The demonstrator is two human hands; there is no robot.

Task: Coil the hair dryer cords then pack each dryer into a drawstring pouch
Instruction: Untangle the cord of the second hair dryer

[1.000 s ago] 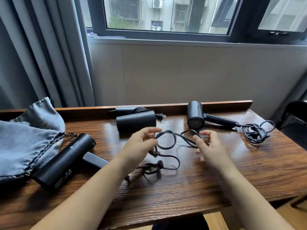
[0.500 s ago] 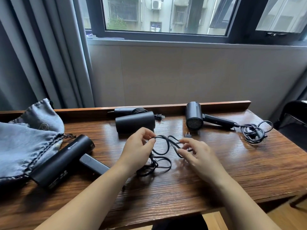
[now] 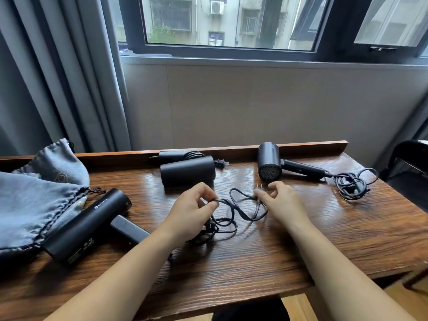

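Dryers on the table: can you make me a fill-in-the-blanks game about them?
The table holds ___ dryers.
The left hand and right hand each pinch one black ___.
The grey pouch lies at the table's ___ end.
Missing words: three; cord; left.

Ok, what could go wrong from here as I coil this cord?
The cord crosses itself in loose loops between your left hand and right hand and bunches by the left wrist; pulling could tighten a knot. It seems to run to the near dryer, whose handle lies under your left forearm, so tugging may drag it. The plug sticks out by the right hand and could snag a loop.
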